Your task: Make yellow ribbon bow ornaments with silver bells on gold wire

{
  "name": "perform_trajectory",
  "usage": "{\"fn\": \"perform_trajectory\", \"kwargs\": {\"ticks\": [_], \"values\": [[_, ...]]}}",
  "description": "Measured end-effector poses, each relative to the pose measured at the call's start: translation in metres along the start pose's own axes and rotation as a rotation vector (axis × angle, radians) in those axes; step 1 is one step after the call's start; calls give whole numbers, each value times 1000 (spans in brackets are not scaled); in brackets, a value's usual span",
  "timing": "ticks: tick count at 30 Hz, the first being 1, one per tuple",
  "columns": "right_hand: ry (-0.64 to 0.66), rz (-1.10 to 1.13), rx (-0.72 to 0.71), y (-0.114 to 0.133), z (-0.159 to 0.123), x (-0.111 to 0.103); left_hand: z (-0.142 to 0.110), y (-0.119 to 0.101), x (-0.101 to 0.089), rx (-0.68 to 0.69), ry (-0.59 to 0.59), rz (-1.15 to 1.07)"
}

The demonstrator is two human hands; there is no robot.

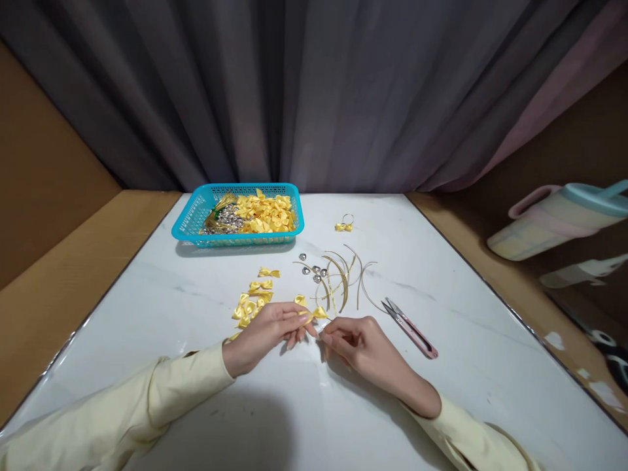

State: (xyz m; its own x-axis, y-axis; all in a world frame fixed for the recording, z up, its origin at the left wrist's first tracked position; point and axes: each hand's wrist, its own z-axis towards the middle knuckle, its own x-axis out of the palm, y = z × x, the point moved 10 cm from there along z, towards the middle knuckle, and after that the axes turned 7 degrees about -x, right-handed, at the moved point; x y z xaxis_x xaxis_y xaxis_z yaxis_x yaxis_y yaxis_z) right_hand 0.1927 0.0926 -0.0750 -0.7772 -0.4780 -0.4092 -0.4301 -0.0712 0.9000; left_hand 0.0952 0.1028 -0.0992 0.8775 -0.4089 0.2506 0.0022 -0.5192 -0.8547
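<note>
My left hand [267, 332] pinches a small yellow ribbon bow [314, 314] at its fingertips near the middle of the white table [196, 366]. My right hand [360, 343] meets it from the right, fingers curled in a pinch right beside the bow; what it grips is too small to make out. A scatter of yellow bows [252, 302] lies just left of the left hand. Thin gold cords [343, 278] and small silver bells [314, 269] lie just beyond the hands.
A teal basket [193, 222] holding yellow bows, bells and cords stands at the back left. Pink thread snips [409, 327] lie right of my right hand. One bow with a loop [344, 225] sits further back. A pastel mug [554, 219] rests on the right ledge.
</note>
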Motion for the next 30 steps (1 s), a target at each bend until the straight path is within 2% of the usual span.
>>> {"fn": "perform_trajectory", "kwargs": {"ticks": [30], "values": [[-4,45,14,2,-1,2,1,4,0,-38,17,4]]}}
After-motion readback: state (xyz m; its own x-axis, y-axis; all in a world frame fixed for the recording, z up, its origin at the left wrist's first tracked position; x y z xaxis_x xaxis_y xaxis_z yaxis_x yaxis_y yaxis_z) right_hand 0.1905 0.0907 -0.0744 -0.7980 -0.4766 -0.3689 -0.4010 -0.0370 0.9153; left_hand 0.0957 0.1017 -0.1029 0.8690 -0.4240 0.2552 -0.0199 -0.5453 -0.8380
